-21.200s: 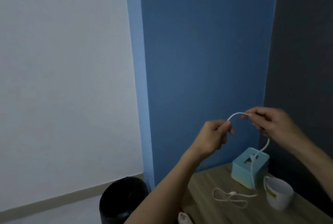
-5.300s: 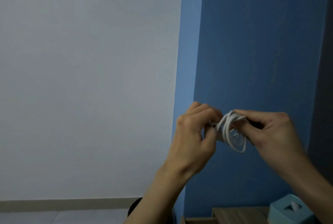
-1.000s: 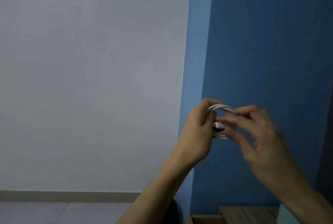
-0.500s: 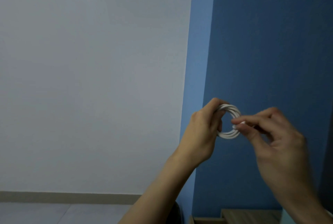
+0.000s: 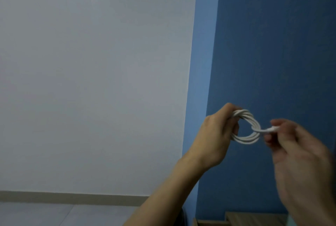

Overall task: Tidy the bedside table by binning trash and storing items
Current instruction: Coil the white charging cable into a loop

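A white cable is wound into a small round coil and held up in front of the blue wall. My left hand grips the coil's left side between thumb and fingers. My right hand pinches the cable's free end, a white plug, which sticks out to the right of the coil after passing through it. The right hand is blurred.
The wooden bedside table shows only as a strip at the bottom edge. A blue wall stands behind it, a white wall to the left, with grey floor below.
My right hand has drawn the cable's end out to the right, away from the coil. The left hand keeps the coil in nearly the same place.
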The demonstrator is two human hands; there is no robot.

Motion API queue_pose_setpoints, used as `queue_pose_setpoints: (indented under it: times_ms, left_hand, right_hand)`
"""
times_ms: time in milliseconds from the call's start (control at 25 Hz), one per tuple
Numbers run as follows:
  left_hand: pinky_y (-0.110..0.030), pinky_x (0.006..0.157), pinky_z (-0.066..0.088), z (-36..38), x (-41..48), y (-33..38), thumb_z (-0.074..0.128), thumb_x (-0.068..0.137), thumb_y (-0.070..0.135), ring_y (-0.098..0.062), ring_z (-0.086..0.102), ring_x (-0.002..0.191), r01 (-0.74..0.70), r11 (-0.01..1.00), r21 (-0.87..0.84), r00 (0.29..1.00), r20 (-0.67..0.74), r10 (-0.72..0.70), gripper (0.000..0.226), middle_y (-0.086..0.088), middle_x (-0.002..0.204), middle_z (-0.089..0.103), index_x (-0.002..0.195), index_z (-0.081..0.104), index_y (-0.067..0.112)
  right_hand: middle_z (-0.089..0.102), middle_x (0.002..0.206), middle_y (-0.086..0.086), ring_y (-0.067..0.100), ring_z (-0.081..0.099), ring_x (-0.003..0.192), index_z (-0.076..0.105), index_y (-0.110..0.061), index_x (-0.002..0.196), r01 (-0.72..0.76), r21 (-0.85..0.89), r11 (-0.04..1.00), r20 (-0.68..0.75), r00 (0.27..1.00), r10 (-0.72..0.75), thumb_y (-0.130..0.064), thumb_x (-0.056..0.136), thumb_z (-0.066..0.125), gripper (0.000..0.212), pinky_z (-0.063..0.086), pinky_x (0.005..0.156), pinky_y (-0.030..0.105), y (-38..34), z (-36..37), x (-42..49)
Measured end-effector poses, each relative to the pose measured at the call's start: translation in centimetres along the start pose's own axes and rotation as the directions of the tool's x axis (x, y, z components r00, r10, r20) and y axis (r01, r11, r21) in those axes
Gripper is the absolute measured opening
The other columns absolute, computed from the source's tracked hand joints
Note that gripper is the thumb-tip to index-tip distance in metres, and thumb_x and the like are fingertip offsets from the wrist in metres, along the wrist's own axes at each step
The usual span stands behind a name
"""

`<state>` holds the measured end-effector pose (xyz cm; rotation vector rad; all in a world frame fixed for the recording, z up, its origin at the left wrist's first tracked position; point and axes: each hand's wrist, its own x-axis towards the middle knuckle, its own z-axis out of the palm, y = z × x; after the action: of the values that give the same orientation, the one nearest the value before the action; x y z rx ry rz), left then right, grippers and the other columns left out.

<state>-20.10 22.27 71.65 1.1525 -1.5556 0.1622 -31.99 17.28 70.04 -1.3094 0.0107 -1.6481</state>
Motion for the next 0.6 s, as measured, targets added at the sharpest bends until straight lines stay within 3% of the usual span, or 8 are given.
queue_pose_setpoints:
  times_ms: [120,240,400,520,600]
  left_hand:
    - [-0.023,0.055,0.036,0.2,0.4,0.1,0.037,0.095,0.007,-0.007,0.039,0.054,0.003,0.999,-0.041,0.999,-0.038,-0.005,0.019,0.008,0.062,0.045,0.098,0.055,0.012]
    - [-0.026,0.057,0.036,0.3,0.2,0.1,0.037,0.096,0.009,-0.009,0.039,0.056,-0.011,1.000,0.019,0.996,-0.088,0.013,0.019,0.009,0.061,0.044,0.100,0.056,0.010]
    - [-0.025,0.057,0.036,0.1,-0.2,0.1,0.035,0.096,0.016,-0.010,0.040,0.058,-0.054,0.990,0.130,0.996,-0.068,0.063,0.021,0.007,0.065,0.045,0.101,0.056,0.011]
    - [-0.025,0.059,0.036,0.0,-0.2,0.5,0.037,0.096,0.013,-0.012,0.042,0.061,-0.083,0.972,0.219,0.996,-0.020,0.089,0.020,0.005,0.069,0.047,0.104,0.055,0.010]
    - [-0.025,0.059,0.038,-0.2,-0.1,0.9,0.037,0.095,0.013,-0.012,0.044,0.063,-0.085,0.973,0.215,0.996,-0.001,0.087,0.021,0.009,0.069,0.047,0.104,0.055,0.011]
  right_hand:
    - [0.064,0.056,-0.010,0.001,0.056,0.052,0.057,-0.028,0.082,-0.030,-0.047,0.998,-0.037,0.999,0.028,-0.043,0.059,0.064,0.029,0.047,0.056,0.011,0.1,0.0,1.2]
    - [0.067,0.071,-0.011,0.001,0.062,0.061,0.057,-0.031,0.084,0.039,-0.231,0.972,-0.027,0.999,-0.047,-0.026,0.081,0.062,0.007,0.049,0.061,0.012,1.0,-0.1,1.6]
    - [0.071,0.079,-0.007,0.004,0.061,0.062,0.061,-0.034,0.098,-0.008,-0.317,0.948,0.118,0.992,0.048,-0.012,0.090,0.052,0.025,0.047,0.053,0.012,1.3,-0.6,1.7]
    - [0.065,0.078,-0.006,0.005,0.057,0.062,0.061,-0.040,0.095,0.136,-0.435,0.890,0.301,0.954,0.001,-0.039,0.091,0.045,0.017,0.047,0.053,0.015,1.2,-0.4,1.1]
    - [0.061,0.074,0.007,0.006,0.050,0.055,0.063,-0.035,0.093,0.156,-0.467,0.870,0.389,0.920,0.044,-0.064,0.080,0.044,0.037,0.043,0.049,0.021,1.1,-0.6,1.2]
